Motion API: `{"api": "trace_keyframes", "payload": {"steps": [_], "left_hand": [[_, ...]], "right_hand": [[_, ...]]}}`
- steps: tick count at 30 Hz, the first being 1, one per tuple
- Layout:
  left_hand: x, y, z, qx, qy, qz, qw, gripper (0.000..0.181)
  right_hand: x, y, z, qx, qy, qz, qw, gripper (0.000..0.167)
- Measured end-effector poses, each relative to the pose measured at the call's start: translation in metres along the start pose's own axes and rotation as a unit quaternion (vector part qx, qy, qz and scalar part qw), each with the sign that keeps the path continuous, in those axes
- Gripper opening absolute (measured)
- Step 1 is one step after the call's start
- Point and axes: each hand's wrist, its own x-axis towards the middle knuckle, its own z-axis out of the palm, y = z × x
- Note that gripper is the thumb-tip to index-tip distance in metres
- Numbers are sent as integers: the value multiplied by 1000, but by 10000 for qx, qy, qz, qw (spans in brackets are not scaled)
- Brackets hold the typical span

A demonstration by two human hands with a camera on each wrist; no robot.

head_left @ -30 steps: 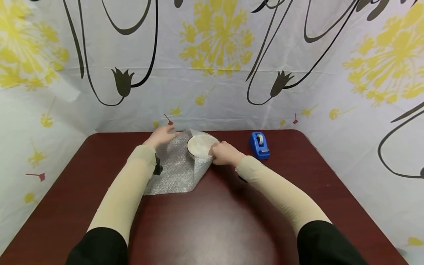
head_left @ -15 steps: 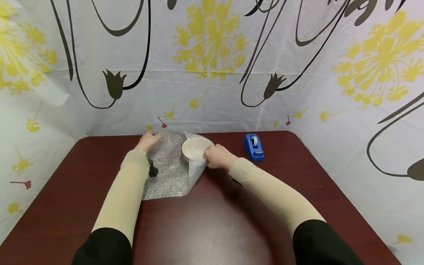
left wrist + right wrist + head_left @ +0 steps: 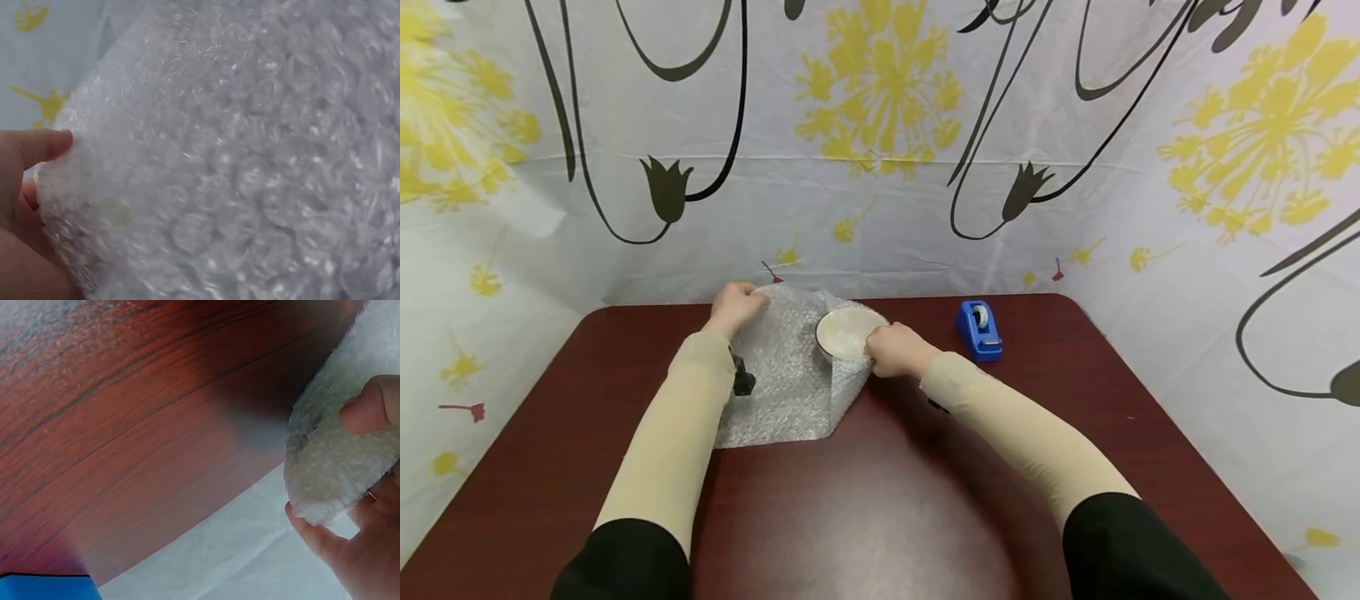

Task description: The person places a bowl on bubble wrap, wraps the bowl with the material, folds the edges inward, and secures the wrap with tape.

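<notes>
Seemingly part-done: the bowl lay against the bubble wrap, folded round its right side, gripped by the right hand; the left hand pinched the far-left edge, that side yet unfolded

Red-brown table, pale glare; white floral sheeting behind, material hard to tell.

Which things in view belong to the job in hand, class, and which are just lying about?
In the job:
Clear bubble-wrap sheet, held
Round white dark-rimmed bowl, partly covered by a fold

Apparently just lying about:
Blue wedge-shaped tape dispenser, untouched
</notes>
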Motion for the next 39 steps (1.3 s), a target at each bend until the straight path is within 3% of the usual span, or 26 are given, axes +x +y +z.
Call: {"api": "trace_keyframes", "payload": {"steps": [3,6,11,13,15,20,22,27,30,35,39], "left_hand": [[2,9,-1,-364,-119,210,9990,24],[2,18,0,-993,-558,260,9932,35],[0,30,12,-2046,-1443,577,9664,26],[-1,33,18,-2304,-1710,722,9552,21],[-2,34,24,-2365,-1878,924,9488,20],[-7,40,35,-2233,-1953,1392,9448,15],[-9,44,39,-2232,-2003,1392,9438,14],[-14,57,51,-2042,-2595,1267,9354,18],[-18,64,57,-1861,-2913,1483,9266,21],[-25,71,65,-1109,-3211,2016,9187,29],[-29,75,70,-65,-3203,2308,9187,32]], "right_hand": [[0,3,-1,25,-37,1,10000,30],[0,5,-2,93,-86,3,9999,30],[1,7,1,187,-196,92,9996,32],[1,7,2,230,-227,127,9994,34],[1,7,3,256,-237,134,9993,36],[0,5,3,241,-122,80,9996,37],[0,4,3,236,-67,55,9997,36],[0,1,2,264,10,56,9996,33],[1,0,2,261,79,43,9996,30],[2,1,3,229,87,73,9997,28],[2,2,4,296,68,145,9994,30]]}}
